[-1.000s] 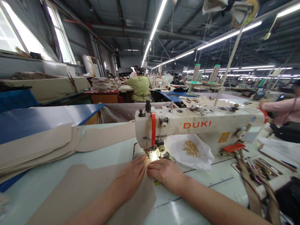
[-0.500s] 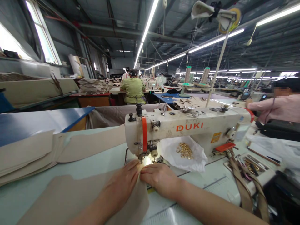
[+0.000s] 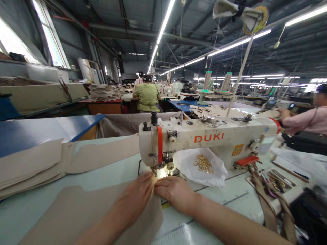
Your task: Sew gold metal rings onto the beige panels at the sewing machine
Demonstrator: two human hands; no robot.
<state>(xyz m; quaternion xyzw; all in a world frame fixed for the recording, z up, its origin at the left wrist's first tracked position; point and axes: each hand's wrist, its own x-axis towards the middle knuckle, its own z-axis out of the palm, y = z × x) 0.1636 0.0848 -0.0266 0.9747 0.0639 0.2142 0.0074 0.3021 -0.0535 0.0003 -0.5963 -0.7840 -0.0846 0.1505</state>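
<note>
A white sewing machine (image 3: 184,136) marked DUKI stands across the table, its lamp lighting the needle area. Below it, a large beige fabric panel (image 3: 89,207) spreads towards me on the left. My left hand (image 3: 138,192) rests on the panel with its fingers together, closed on it just before the needle. My right hand (image 3: 176,193) is closed at the panel's right edge, fingers curled inward. Both sets of fingertips nearly meet in front of the presser foot and hide the stitching spot. Behind the right hand, small gold metal fittings (image 3: 203,163) lie on a white cloth (image 3: 184,165).
Stacked beige panels (image 3: 28,163) lie at the left. On the right are a tool tray (image 3: 278,182) and brown straps (image 3: 265,204). A thread stand pole (image 3: 240,75) rises behind the machine. One co-worker (image 3: 145,93) sits ahead, another (image 3: 305,117) at the right.
The whole view has shifted slightly, so things appear a little further right. The hands and panel hold almost the same place at the needle. The co-worker at right has moved rightward in view.
</note>
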